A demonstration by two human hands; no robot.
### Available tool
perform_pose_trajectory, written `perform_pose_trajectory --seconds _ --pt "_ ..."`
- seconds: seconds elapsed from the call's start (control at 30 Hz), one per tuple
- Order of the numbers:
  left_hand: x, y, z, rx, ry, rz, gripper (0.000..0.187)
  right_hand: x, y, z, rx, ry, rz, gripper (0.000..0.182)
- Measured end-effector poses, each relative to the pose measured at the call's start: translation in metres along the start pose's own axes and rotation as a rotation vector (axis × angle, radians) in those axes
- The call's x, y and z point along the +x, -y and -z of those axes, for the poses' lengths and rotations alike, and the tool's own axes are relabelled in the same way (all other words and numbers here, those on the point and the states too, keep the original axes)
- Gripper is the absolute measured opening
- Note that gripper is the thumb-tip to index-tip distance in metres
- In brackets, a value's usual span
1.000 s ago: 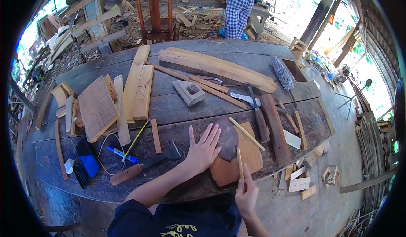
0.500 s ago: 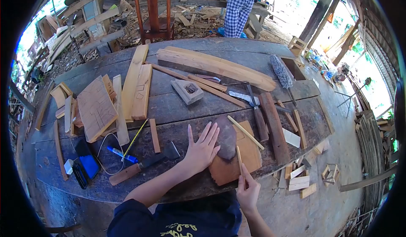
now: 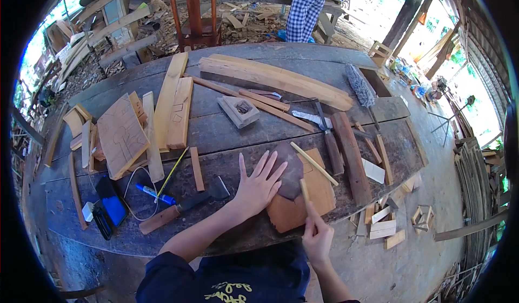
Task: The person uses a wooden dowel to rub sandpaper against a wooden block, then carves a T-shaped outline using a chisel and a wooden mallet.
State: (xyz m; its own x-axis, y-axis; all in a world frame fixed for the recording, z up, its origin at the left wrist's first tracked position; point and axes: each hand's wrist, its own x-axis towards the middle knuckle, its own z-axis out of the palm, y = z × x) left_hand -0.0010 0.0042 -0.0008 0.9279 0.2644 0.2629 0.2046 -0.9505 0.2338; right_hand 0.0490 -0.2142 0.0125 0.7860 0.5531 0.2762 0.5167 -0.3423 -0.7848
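My left hand (image 3: 257,191) lies flat with fingers spread, its fingertips over the left part of a dark, flat, many-sided piece (image 3: 291,169). That piece rests on a reddish-brown wooden board (image 3: 286,215) near the table's front edge. In my right hand (image 3: 318,239) is a slim, light-coloured wooden stick (image 3: 305,189), closed between fingers and thumb. Its upper end points away from me, right by the lower right edge of the dark piece. A second pale stick (image 3: 314,164) lies diagonally across the board's upper right side.
Left of my hands lie a wooden-handled chisel (image 3: 186,206), a blue marker (image 3: 155,195) and a phone (image 3: 112,201). Further off are a board with drawn lines (image 3: 121,135), long planks (image 3: 275,80) and a grey block (image 3: 239,111). A person (image 3: 307,11) stands beyond the table.
My right hand has moved the stick slightly away from me along the dark piece's edge, tilting it a little left. My left hand has shifted slightly right, fingers still spread.
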Motion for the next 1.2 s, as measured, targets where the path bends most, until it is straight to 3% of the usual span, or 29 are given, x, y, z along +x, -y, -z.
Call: perform_pose_trajectory --seconds 0.07,0.33,0.5,0.83,0.9,1.2 --pt "-0.001 0.001 0.000 -0.007 -0.001 -0.001 0.053 0.004 0.002 0.004 -0.065 -0.013 -0.107 0.044" --pt "-0.002 0.000 0.001 0.018 0.007 -0.003 0.053 -0.002 0.008 0.004 -0.063 -0.042 -0.093 0.043" --pt "0.000 0.002 -0.001 0.014 -0.008 -0.006 0.052 0.000 0.016 0.006 -0.111 0.052 -0.123 0.043" --pt "-0.001 0.003 0.001 0.022 0.010 -0.012 0.052 -0.009 0.015 -0.001 -0.166 0.007 0.017 0.048" --pt "-0.001 0.003 0.001 0.028 0.018 -0.007 0.053 -0.015 0.011 -0.002 -0.228 0.078 0.082 0.055" --pt "-0.002 0.004 0.002 0.033 0.010 -0.018 0.053 -0.005 0.011 0.003 -0.180 0.040 -0.015 0.050"
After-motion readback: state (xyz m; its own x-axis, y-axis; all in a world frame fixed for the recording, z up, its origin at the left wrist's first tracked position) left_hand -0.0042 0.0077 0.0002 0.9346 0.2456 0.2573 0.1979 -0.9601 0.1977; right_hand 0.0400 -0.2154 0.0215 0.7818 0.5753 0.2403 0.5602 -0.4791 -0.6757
